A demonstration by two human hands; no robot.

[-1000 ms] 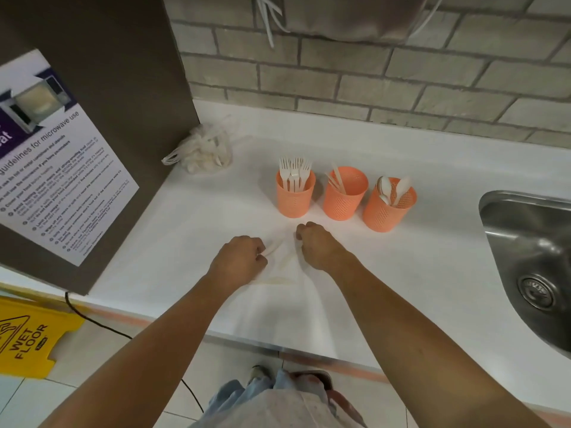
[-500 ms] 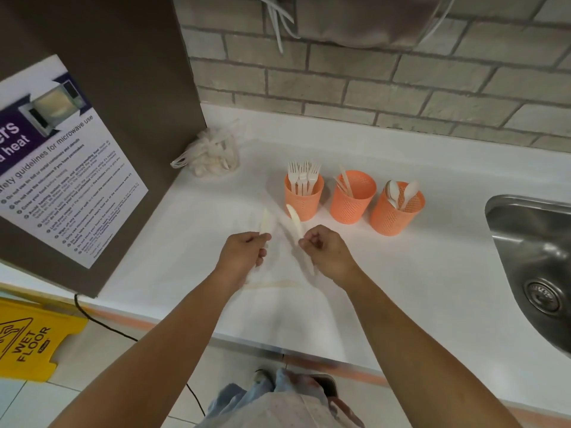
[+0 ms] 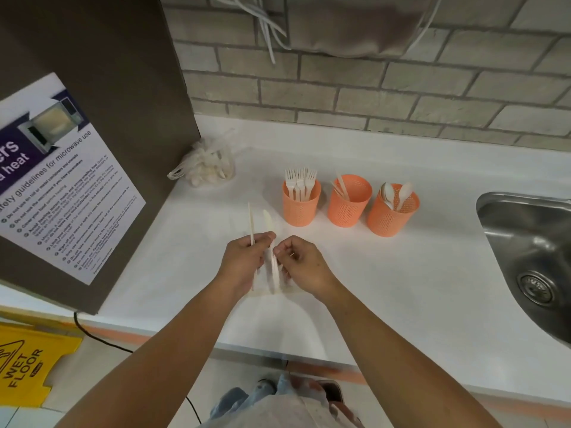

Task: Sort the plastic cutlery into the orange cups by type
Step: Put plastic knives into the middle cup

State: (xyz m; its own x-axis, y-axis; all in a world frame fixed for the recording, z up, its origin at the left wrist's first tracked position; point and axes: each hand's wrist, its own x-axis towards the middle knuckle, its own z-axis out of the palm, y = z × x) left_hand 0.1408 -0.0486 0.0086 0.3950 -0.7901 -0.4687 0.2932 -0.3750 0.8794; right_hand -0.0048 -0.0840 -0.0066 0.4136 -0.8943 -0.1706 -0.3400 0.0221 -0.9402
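Three orange cups stand in a row on the white counter (image 3: 401,288): the left cup (image 3: 301,211) holds forks, the middle cup (image 3: 349,208) knives, the right cup (image 3: 392,217) spoons. In front of them my left hand (image 3: 244,264) grips a white plastic knife (image 3: 251,220) that points up, seen edge-on. A second knife (image 3: 267,222) stands between my hands; my right hand (image 3: 301,264) pinches its middle and my left thumb touches it. Another pale piece of cutlery (image 3: 265,293) lies flat on the counter under my hands.
A clear plastic bag (image 3: 207,165) of cutlery sits at the back left against a brown panel (image 3: 123,88) with a microwave poster. A steel sink (image 3: 531,257) is at the right. Behind the cups is a brick wall. A yellow wet-floor sign (image 3: 24,369) stands on the floor at left.
Both hands lifted from the counter, each with a knife. They have since come together, so the right hand's knife now stands beside the left hand's knife.
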